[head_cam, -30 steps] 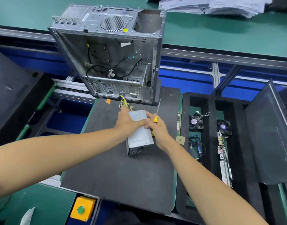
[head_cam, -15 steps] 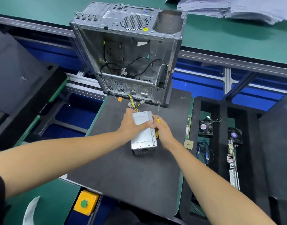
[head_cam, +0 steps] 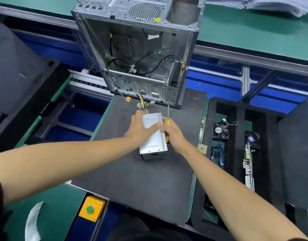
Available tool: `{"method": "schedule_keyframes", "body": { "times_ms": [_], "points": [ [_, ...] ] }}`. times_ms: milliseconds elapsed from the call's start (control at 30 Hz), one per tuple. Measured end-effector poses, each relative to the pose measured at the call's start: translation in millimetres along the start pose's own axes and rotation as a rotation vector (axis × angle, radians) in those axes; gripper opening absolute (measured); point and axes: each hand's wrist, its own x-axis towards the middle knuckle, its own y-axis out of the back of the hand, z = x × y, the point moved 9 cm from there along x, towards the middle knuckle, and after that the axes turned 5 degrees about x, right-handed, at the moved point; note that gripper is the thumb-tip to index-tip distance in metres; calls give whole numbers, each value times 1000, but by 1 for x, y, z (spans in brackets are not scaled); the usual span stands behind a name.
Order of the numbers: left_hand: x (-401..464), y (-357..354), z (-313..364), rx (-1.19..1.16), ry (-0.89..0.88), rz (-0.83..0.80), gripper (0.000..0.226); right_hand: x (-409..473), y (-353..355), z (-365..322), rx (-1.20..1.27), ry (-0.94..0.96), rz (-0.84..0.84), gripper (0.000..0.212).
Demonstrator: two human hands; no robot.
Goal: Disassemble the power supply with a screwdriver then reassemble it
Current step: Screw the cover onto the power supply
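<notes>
Dark tabletop mat (head_cam: 132,180): left hand (head_cam: 141,129) grips power supply (head_cam: 154,136), right hand (head_cam: 174,134) holds screwdriver (head_cam: 168,117) alongside.

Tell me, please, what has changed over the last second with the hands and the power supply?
Little: mainly the head camera shifted. The left hand still grips the power supply on the mat; the right hand still holds the screwdriver against its right side, shaft pointing at the case.

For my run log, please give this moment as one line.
left hand: grips grey metal power supply box | right hand: holds yellow-handled screwdriver | black mat
</notes>
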Motion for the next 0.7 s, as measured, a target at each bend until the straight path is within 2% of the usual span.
{"method": "schedule_keyframes", "body": {
  "times_ms": [67,200,300,367,433,533,600,700],
  "points": [
    [-5,2,-3,62,62,112,56,-2,-2,3,57,-3,36,58],
    [-14,1,-4,-95,205,300,42,-5,1,-5,-28,18,84,49],
    [-18,-1,-11,-545,254,323,28,-11,-4,-21,-203,27,68,37],
    [-16,-6,-21,-867,308,208,18,-20,-3,-33,-506,26,186,49],
    [-14,-15,-26,-1049,306,-10,13,-32,-13,-47,-845,51,290,51],
    [-12,-12,-23,-1064,229,-218,18,-32,-38,-47,-1114,5,288,58],
    [-10,-8,-20,-1030,231,-270,15,-28,-50,-41,-1236,-68,274,70],
    [-3,-9,-18,-911,191,-314,3,-28,-54,-41,-1324,-71,341,67]
  ]
}}
